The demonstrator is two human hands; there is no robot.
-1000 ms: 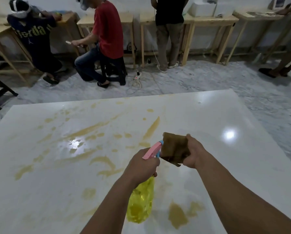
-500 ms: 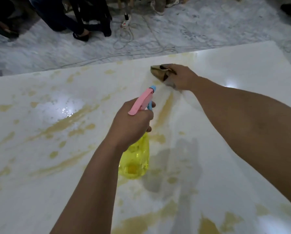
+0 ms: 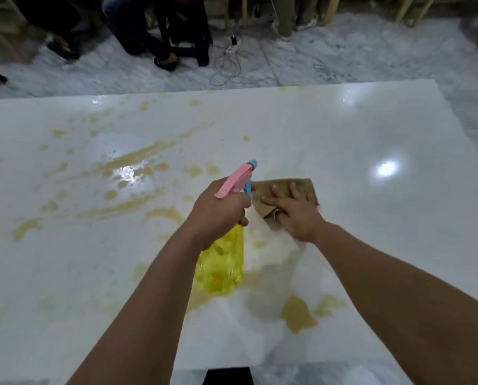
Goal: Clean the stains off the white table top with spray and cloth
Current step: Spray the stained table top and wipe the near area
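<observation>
The white table top (image 3: 385, 129) carries yellowish-brown stains (image 3: 137, 159) across its left and middle, and a larger blotch (image 3: 297, 314) near the front. My left hand (image 3: 218, 211) grips a yellow spray bottle (image 3: 222, 268) with a pink trigger head and blue nozzle, held above the table with the nozzle pointing away. My right hand (image 3: 293, 212) lies flat, fingers spread, pressing a brown cloth (image 3: 285, 187) onto the table just right of the bottle. A damp smear runs from the cloth toward the front.
Beyond the far edge is a grey marble floor (image 3: 343, 56) with a power strip and cables (image 3: 233, 48). A seated person's legs (image 3: 137, 29) and a stool are at the back left, another person's feet (image 3: 290, 29) at the back. Wooden table legs stand behind.
My right hand has drawn the cloth back from the far middle of the table to beside the bottle, and the cloth now lies flat. The view has tilted up slightly.
</observation>
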